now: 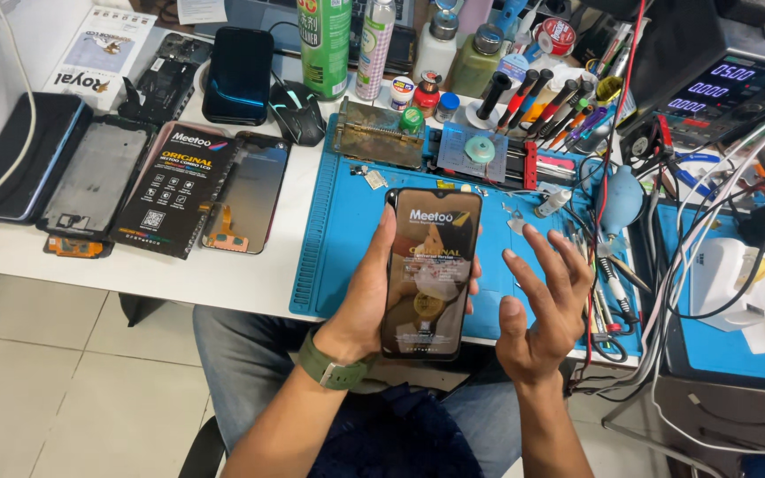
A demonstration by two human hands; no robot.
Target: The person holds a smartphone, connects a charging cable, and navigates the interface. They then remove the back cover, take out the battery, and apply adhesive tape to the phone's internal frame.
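Glossy black phone screen (429, 270) — left hand (360, 305).

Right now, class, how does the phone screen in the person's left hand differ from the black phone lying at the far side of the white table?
The phone screen is held up in the left hand; the black phone lies flat on the white table. The phone screen carries a printed protective film; the black phone's face is bare and glossy. The phone screen is over the blue mat; the black phone is off it. Both are dark, slim rectangles.
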